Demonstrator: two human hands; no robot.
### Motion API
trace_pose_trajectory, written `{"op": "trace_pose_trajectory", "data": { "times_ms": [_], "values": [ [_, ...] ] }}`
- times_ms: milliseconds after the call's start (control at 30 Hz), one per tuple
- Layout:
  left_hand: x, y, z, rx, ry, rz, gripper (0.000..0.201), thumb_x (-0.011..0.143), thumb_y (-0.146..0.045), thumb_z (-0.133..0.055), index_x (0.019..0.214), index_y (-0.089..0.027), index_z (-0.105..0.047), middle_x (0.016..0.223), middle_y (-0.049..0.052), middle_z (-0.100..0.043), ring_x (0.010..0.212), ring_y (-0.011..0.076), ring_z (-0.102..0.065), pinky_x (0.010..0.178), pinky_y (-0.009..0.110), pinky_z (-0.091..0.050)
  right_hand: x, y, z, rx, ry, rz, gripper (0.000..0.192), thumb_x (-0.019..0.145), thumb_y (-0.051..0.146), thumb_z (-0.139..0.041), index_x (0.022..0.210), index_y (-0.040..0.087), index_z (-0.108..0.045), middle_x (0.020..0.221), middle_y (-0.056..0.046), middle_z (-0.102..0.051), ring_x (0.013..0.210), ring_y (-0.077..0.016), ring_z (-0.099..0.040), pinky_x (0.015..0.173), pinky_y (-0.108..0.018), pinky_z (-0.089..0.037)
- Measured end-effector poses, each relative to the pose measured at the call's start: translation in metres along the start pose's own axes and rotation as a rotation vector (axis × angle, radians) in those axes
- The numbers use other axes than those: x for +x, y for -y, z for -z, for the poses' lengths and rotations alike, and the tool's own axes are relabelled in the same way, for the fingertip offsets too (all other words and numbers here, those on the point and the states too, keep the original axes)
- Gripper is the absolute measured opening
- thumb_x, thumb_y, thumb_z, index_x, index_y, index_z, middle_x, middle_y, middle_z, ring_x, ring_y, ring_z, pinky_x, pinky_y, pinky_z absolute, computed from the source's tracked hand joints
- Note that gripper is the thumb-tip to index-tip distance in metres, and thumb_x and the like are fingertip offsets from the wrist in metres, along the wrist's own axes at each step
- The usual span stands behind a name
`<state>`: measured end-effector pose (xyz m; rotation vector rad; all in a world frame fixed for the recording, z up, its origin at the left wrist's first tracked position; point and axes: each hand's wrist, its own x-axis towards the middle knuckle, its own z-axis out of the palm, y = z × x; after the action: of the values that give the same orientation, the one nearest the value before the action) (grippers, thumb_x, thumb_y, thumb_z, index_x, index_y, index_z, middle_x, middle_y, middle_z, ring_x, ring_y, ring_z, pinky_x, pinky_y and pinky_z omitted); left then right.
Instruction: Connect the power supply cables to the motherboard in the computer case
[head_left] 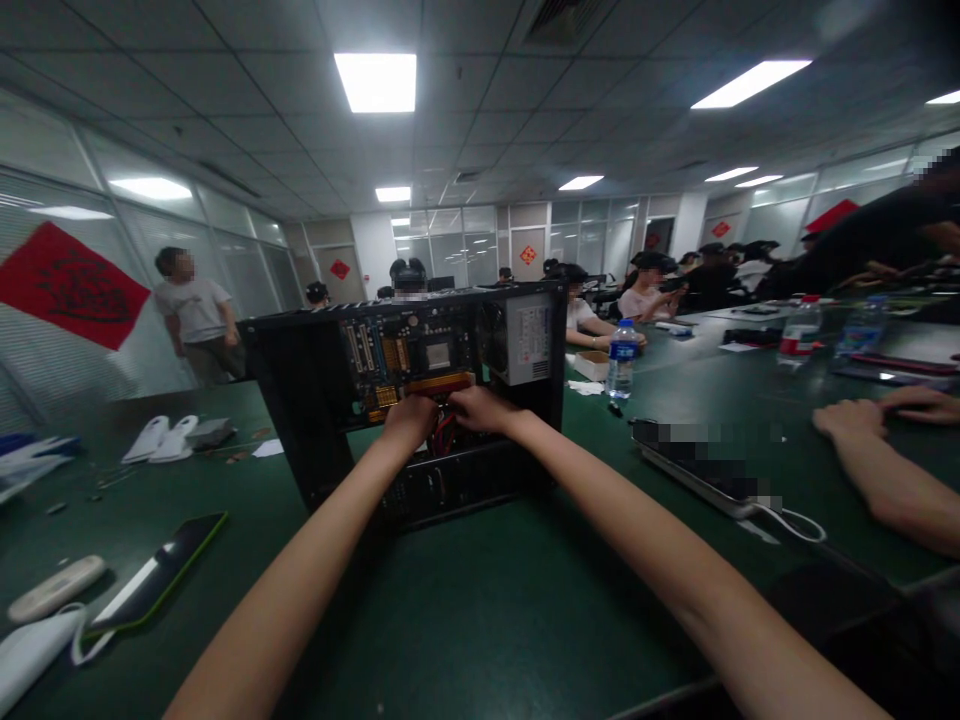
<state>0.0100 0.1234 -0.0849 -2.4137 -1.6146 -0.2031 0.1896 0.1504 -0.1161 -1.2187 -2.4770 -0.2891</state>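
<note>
An open black computer case (300, 400) stands on the green table with its inside facing me. In it show a motherboard (382, 345), a silver power supply (529, 338) at upper right and a red-and-black bundle of cables (445, 434). My left hand (412, 421) is at the motherboard's lower edge, fingers curled closed. Close beside it, my right hand (480, 410) is also closed, at the other end of an orange-brown strip (441, 384) on the board. What the fingertips grip is hidden and too small to make out.
Left of the case lie a phone (161, 570), a beige oval object (58, 588) and white objects (161, 438). To the right are a water bottle (622, 362), a dark device with a white cable (697, 470) and another person's hands (851, 420). Several people sit farther back.
</note>
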Motion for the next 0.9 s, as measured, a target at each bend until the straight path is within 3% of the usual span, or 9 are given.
{"op": "trace_pose_trajectory", "data": {
  "times_ms": [267,633,900],
  "values": [
    [0.0037,0.0005,-0.0039,-0.001,0.014,0.001,0.039,0.098,-0.028,-0.042,0.114,-0.014,-0.075,0.115,0.023,-0.072,0.11,0.0348,-0.069,0.091,0.042,-0.053,-0.0001,-0.0015,0.0012,0.04,-0.002,-0.05,0.025,0.095,0.012,-0.054,0.113,0.008,-0.072,0.111,-0.015,-0.073,0.105,-0.022,-0.068,0.087,-0.027,-0.045],
    [0.0068,-0.0012,-0.0055,-0.022,-0.009,0.012,0.037,0.097,-0.03,-0.045,0.107,-0.014,-0.077,0.11,0.021,-0.074,0.106,0.0324,-0.071,0.089,0.038,-0.054,0.0,-0.0088,-0.0029,0.019,-0.013,-0.087,0.029,0.096,0.015,-0.051,0.108,0.011,-0.077,0.105,-0.014,-0.075,0.098,-0.0216,-0.069,0.081,-0.027,-0.044],
    [0.0059,-0.0006,-0.0064,-0.002,-0.03,0.015,0.039,0.097,-0.031,-0.043,0.109,-0.016,-0.077,0.111,0.02,-0.074,0.107,0.0351,-0.07,0.089,0.042,-0.055,-0.0009,-0.0038,0.0036,-0.005,0.012,-0.118,0.03,0.096,0.014,-0.049,0.101,0.011,-0.078,0.104,-0.015,-0.076,0.097,-0.0225,-0.07,0.078,-0.028,-0.042]
  ]
}}
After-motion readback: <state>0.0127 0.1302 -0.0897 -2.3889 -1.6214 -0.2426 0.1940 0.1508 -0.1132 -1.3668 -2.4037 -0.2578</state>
